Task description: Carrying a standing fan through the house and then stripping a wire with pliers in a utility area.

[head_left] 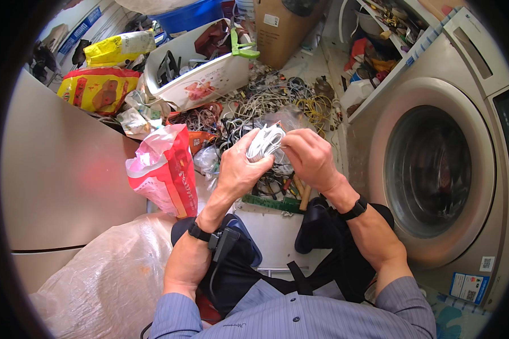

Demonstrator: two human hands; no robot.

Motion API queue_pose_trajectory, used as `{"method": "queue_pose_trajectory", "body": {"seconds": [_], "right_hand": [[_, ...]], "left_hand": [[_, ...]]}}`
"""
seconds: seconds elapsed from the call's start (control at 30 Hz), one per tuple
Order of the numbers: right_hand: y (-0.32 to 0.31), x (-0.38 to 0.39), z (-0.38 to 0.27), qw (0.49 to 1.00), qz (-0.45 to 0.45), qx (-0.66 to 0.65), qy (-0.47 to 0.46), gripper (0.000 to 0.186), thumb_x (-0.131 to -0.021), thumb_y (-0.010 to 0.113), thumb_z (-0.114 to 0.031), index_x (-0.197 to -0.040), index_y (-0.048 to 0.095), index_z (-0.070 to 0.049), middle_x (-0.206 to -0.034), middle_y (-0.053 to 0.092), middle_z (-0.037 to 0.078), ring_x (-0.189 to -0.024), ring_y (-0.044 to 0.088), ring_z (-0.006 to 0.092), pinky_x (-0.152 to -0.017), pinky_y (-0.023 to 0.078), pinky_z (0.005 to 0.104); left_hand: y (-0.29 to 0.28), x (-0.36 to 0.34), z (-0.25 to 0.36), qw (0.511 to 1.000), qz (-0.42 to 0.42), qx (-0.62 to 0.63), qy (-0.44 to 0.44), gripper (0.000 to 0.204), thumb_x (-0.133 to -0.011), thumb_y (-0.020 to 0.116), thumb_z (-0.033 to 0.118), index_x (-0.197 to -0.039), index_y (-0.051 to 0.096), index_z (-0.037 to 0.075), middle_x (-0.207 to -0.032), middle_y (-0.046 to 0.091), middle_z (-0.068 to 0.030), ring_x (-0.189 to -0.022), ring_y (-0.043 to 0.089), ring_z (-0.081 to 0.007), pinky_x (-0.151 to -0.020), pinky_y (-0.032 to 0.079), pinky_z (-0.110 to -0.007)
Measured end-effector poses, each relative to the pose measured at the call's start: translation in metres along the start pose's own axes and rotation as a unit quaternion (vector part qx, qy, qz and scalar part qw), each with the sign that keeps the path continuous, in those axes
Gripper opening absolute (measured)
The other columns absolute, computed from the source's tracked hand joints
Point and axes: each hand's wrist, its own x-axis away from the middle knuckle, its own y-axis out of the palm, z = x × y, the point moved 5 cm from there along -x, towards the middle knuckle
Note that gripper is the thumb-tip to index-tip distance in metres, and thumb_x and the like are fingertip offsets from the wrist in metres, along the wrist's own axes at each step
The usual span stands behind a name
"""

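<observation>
A coiled bundle of white cable (266,142) is held up in front of me, above the heap on the floor. My left hand (240,169) is wrapped round its left side, the thumb along the near edge. At its right side my right hand (311,153) is closed in a pinch on what looks like a strand of the same cable; the fingertips partly hide it. Thin reddish wire ends stick out at the top of the bundle. Beneath both hands spreads a tangled heap of cables (277,93), white, black and yellow.
A red and pink plastic bag (172,169) stands left of my hands. Behind it are a white bin (192,85) and yellow packages (99,90). A washing machine (373,152) closes off the right side. Near my feet lie a green brush-like strip (274,203) and a wooden handle (305,199).
</observation>
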Motion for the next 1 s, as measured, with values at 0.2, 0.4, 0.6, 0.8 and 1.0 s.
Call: {"method": "queue_pose_trajectory", "body": {"seconds": [0.2, 0.4, 0.6, 0.8, 1.0], "right_hand": [[0.028, 0.036, 0.015, 0.732, -0.082, -0.421, 0.529, 0.022, -0.104, 0.065, -0.023, -0.102, 0.068, -0.001, -0.083, 0.068, 0.001, -0.067, 0.062, 0.0057, -0.059, 0.05, 0.0227], [0.03, 0.03, 0.011, 0.765, -0.088, -0.416, 0.484, 0.02, -0.099, 0.069, -0.02, -0.1, 0.068, 0.0, -0.084, 0.069, 0.002, -0.068, 0.063, 0.0087, -0.06, 0.051, 0.0241], [-0.006, 0.0, -0.011, 0.996, -0.024, 0.055, -0.069, 0.028, -0.07, 0.068, -0.003, -0.098, 0.068, -0.003, -0.09, 0.071, 0.012, -0.081, 0.069, 0.0282, -0.074, 0.055, 0.0384], [0.006, 0.014, 0.004, 0.935, 0.044, -0.223, 0.273, 0.014, -0.1, 0.064, -0.013, -0.103, 0.067, 0.0, -0.09, 0.07, 0.008, -0.08, 0.067, 0.0159, -0.068, 0.052, 0.0305], [0.032, 0.045, 0.018, 0.602, -0.097, -0.601, 0.517, 0.033, -0.11, 0.055, -0.031, -0.105, 0.068, -0.001, -0.087, 0.07, 0.005, -0.071, 0.065, 0.0113, -0.064, 0.052, 0.0251]], "left_hand": [[-0.009, 0.003, -0.004, 0.991, 0.103, -0.061, 0.065, 0.071, -0.08, 0.079, 0.023, -0.14, 0.056, -0.007, -0.127, 0.067, -0.0273, -0.115, 0.069, -0.0345, -0.097, 0.055, -0.039], [-0.005, 0.01, 0.019, 0.972, 0.124, -0.134, 0.15, 0.067, -0.081, 0.078, 0.02, -0.138, 0.057, -0.006, -0.124, 0.067, -0.028, -0.111, 0.069, -0.0393, -0.093, 0.056, -0.041], [0.014, 0.002, 0.001, 0.985, -0.062, 0.093, -0.134, 0.064, -0.085, 0.079, 0.024, -0.14, 0.059, -0.003, -0.115, 0.075, -0.0156, -0.099, 0.073, -0.0196, -0.085, 0.058, -0.034], [0.009, 0.007, -0.011, 0.998, 0.026, 0.049, -0.027, 0.063, -0.088, 0.081, 0.015, -0.142, 0.056, -0.003, -0.122, 0.071, -0.01, -0.107, 0.066, -0.0104, -0.091, 0.054, -0.027], [0.005, 0.009, 0.004, 0.986, 0.124, -0.022, 0.112, 0.072, -0.082, 0.081, 0.014, -0.146, 0.051, 0.001, -0.132, 0.066, -0.0213, -0.119, 0.068, -0.0318, -0.101, 0.053, -0.038]]}}
